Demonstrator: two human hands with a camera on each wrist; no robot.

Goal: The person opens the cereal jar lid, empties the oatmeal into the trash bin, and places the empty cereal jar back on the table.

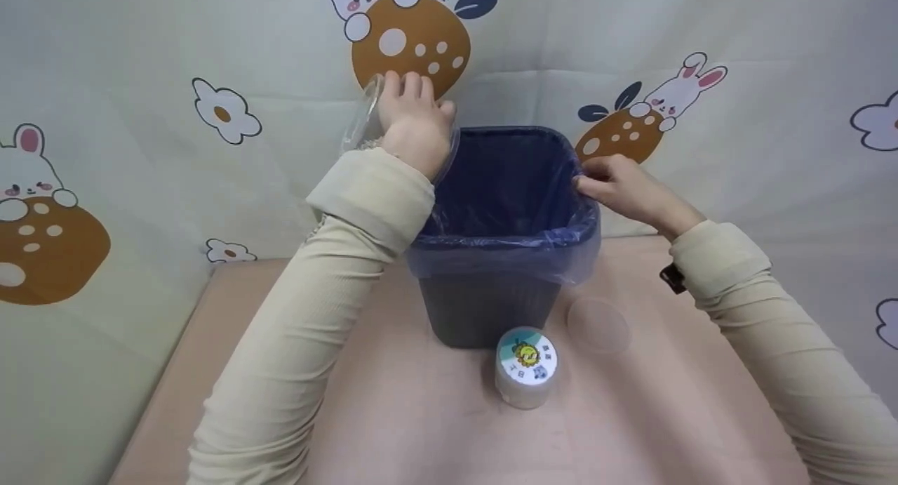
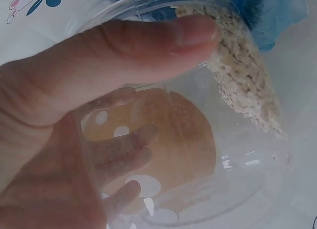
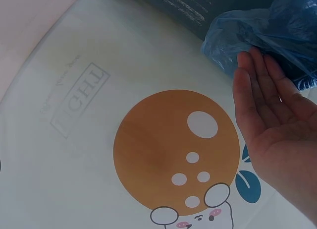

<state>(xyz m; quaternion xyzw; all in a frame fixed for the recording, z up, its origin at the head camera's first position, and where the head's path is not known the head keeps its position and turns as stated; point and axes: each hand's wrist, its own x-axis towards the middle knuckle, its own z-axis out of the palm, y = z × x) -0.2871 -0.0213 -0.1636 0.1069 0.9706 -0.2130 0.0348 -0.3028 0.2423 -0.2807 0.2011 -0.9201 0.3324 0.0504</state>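
Note:
My left hand (image 1: 417, 130) grips a clear plastic jar (image 2: 237, 179), tipped over the left side of the dark trash bin (image 1: 463, 306). Pale, oat-like flakes (image 2: 247, 85) lie along one wall of the jar, up toward its mouth. In the left wrist view the thumb crosses the jar, and the fingers show through it from behind. A blue translucent bin liner (image 1: 505, 257) is folded over the bin's rim. At the right rim my right hand (image 1: 621, 187) holds the edge, thumb at the top, with its fingers (image 3: 255, 90) extended along the liner outside.
In front of the bin stands a small translucent tub (image 1: 526, 394) with a sunflower sticker on its lid. A clear round disc (image 1: 598, 325) lies right of the bin on the pink tabletop (image 1: 421, 415). Close behind hangs a printed curtain (image 1: 295, 50).

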